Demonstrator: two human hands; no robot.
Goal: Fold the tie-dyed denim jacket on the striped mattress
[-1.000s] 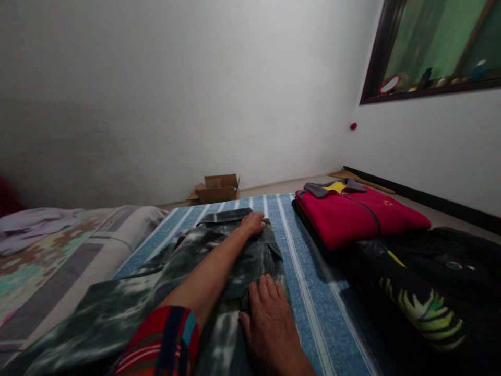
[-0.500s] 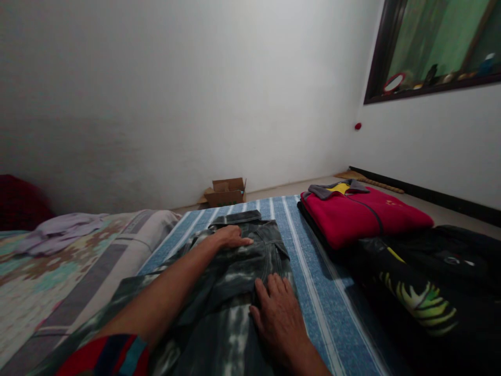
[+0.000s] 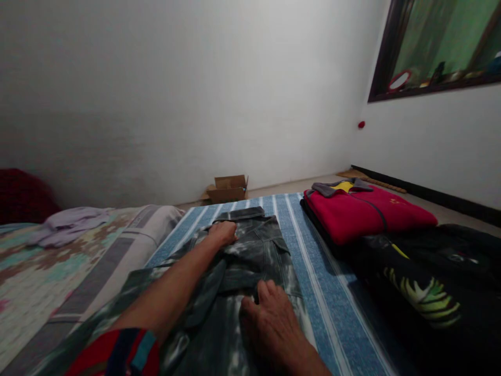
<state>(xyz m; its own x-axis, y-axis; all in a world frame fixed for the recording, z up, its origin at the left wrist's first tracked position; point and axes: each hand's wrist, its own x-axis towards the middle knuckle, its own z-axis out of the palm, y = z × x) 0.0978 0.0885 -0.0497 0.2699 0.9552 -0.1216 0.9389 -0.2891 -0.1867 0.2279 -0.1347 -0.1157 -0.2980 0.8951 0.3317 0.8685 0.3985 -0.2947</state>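
Currently: 1 tie-dyed denim garment (image 3: pixel 250 261), grey-black, laid flat on the blue striped sheet (image 3: pixel 332 297), waistband end away from the person.

Change over 1 second: left hand (image 3: pixel 223 232) has slid from the garment's far right part to its far left edge, near the waistband; the fingers are now curled and appear to pinch the cloth there. Right hand (image 3: pixel 272 324) has gone from lying flat to fingers bent on the garment's middle, pressing it; whether it grips a fold cannot be told. Judged: smoothing has given way to taking hold of the cloth.

Count, remainder:
- 1 red folded fleece (image 3: pixel 366 214), right, on a dark stack.
- 1 black printed garment (image 3: pixel 422 287), nearest right.
- 1 cardboard box (image 3: pixel 229 188), by the wall.
- 1 lilac cloth (image 3: pixel 68 224) on the patterned bedcover (image 3: pixel 50 282).
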